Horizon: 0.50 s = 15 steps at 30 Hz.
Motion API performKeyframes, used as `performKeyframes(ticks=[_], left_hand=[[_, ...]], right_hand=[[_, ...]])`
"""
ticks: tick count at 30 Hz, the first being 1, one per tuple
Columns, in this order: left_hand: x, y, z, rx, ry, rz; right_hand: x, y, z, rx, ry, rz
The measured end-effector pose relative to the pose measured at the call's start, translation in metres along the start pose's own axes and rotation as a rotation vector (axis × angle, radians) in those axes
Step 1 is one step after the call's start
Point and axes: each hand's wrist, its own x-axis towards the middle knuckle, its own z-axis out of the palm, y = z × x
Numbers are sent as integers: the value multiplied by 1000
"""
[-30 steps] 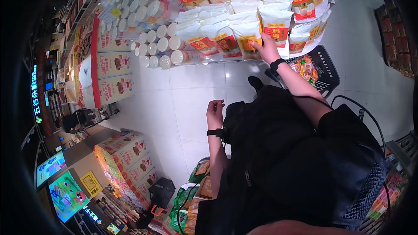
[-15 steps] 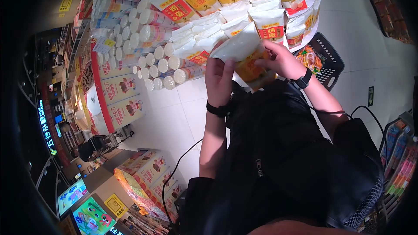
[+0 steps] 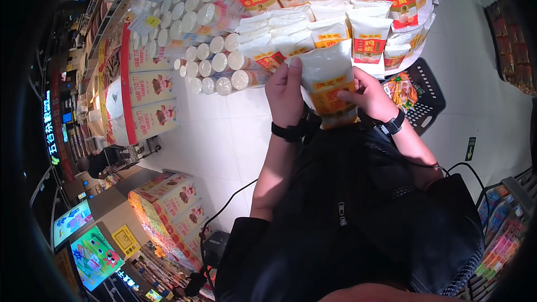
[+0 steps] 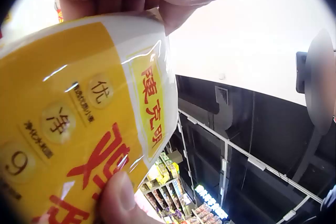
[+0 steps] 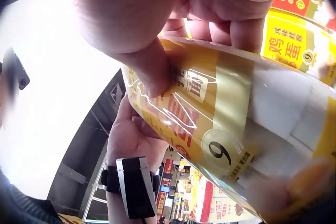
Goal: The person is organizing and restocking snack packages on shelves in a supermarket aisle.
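A yellow and white pack of egg noodles (image 3: 330,90) is held between both hands before the chest, its printed front up toward the head camera. The left hand (image 3: 284,94) grips its white upper left edge, thumb on the front. At the opposite side the right hand (image 3: 373,99) holds the lower edge with its thumb over the yellow label. In the left wrist view the glossy label (image 4: 68,103) fills the left side, and the right thumb (image 4: 123,200) presses on it. The right wrist view shows the fingers behind the pack (image 5: 210,113).
Ahead, a display of similar noodle packs (image 3: 369,42) stands in rows, with round-ended noodle rolls (image 3: 212,67) to its left. A black basket (image 3: 430,98) holding orange packets is on the floor at right. Cartons (image 3: 151,84) are stacked at left; a cable (image 3: 229,201) hangs by the left arm.
The right hand has brought the noodle pack from the display to the body. The left hand has risen from low at the side to grip it. The tilted pack has turned more upright.
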Motion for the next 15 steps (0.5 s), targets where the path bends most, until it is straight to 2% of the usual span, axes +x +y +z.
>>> performKeyframes(ticks=[5, 12, 15], left_hand=[[-6, -14, -24, -61, 9, -106], [-12, -13, -23, -430, 137, -188], [-13, -14, -19, -525, 103, -199]], right_hand=[[7, -1, 6, -46, -22, 40], [14, 15, -1, -233, 22, 34], [8, 13, -1, -212, 42, 11]])
